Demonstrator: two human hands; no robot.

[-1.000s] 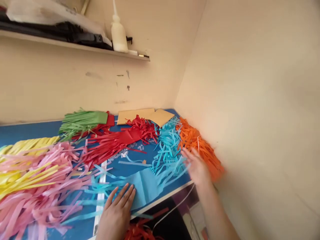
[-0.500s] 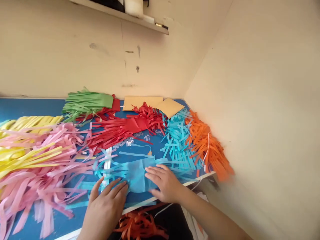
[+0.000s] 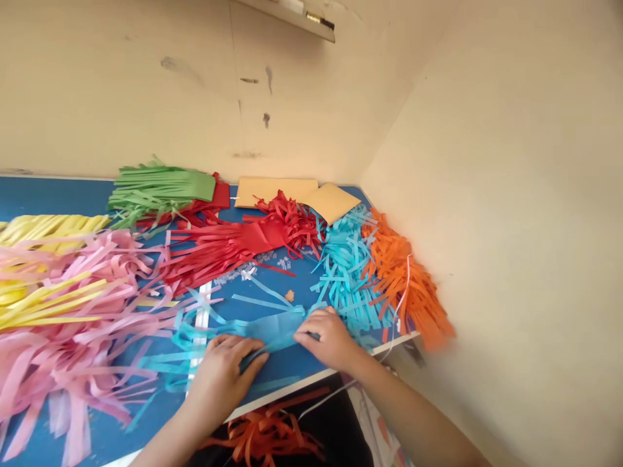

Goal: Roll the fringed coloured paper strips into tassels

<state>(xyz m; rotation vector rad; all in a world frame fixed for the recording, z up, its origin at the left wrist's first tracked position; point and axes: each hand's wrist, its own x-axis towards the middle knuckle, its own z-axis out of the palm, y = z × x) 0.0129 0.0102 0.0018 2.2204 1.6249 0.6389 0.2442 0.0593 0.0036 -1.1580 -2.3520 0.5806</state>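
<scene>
A light-blue fringed paper piece (image 3: 280, 331) lies on the blue table near its front edge, its uncut middle between my two hands and its cut strips trailing to the left. My left hand (image 3: 228, 366) is closed on the paper's near left part, thumb below and fingers on top. At the right end my right hand (image 3: 325, 334) pinches the paper between thumb and fingers. The near edge looks rolled or folded over. Another light-blue fringe bundle (image 3: 348, 266) lies just beyond my right hand.
Red fringe (image 3: 263, 237), orange fringe (image 3: 403, 279), green fringe (image 3: 165, 185), pink fringe (image 3: 97, 311) and yellow fringe (image 3: 53, 230) cover much of the blue table (image 3: 39, 194). Yellow-orange paper sheets (image 3: 277, 190) lie by the wall. Orange strips (image 3: 272, 434) hang below the table edge, beside a white cord.
Both hands have gone from lying spread on the light-blue paper to gripping its ends. The paper's middle now looks narrower, with its near edge turned up. The view has tilted slightly downward.
</scene>
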